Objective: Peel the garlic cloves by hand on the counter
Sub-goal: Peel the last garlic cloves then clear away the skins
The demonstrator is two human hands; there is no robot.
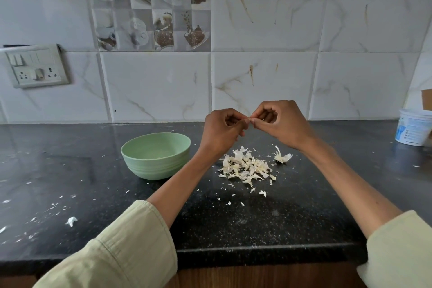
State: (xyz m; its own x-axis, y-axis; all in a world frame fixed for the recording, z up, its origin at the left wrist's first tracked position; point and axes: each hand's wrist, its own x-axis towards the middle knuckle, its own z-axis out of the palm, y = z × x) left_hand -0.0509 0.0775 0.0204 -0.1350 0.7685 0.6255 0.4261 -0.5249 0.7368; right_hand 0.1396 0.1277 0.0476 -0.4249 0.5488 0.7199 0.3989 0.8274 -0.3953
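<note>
Both hands are raised above the black counter [257,222], fingertips meeting. My left hand [222,131] and my right hand [280,124] pinch a small garlic clove [249,119] between them; the fingers hide most of it. Below the hands lies a pile of pale garlic skins [247,167], with a larger husk piece [282,156] to its right. A light green bowl [156,155] stands to the left of the pile; what it holds is hard to make out.
Small skin flakes are scattered over the counter, including one bigger scrap [71,221] at the front left. A white plastic tub [413,127] stands at the far right by the tiled wall. A switch and socket plate [36,66] is on the wall at left.
</note>
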